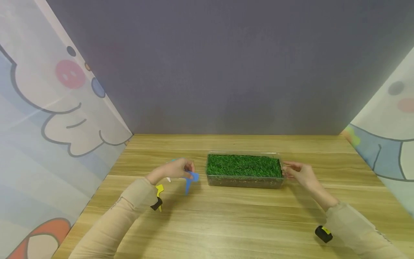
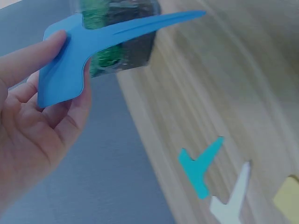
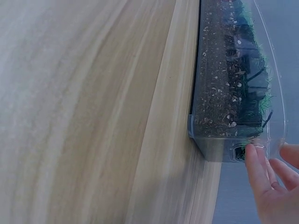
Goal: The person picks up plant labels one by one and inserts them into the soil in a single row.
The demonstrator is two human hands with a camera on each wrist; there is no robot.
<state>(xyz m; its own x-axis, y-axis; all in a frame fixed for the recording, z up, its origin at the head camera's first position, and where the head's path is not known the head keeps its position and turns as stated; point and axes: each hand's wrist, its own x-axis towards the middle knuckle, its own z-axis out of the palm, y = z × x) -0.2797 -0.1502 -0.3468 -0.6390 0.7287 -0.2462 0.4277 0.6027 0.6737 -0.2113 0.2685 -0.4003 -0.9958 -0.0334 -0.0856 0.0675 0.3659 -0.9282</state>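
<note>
1. Beige sleeves (image 1: pixel 113 216) are overhanging the wooden table (image 1: pixel 233 223).
2. Left hand (image 1: pixel 177 168) is pinching a blue plant label (image 1: pixel 194 176) nearer the left edge.
3. Right hand (image 1: pixel 304 175) is gripping the grass planter (image 1: pixel 245 182) nearer the back edge.

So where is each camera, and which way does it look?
Head: on the person's head, looking forward and down at the table and clear box of grass; left hand, right hand and both sleeves show.
Left wrist: on that wrist, facing the blue tag; the left hand shows.
Right wrist: on that wrist, facing the box's side; part of the right hand shows.
Shared: head and left wrist both see the blue tag.
</note>
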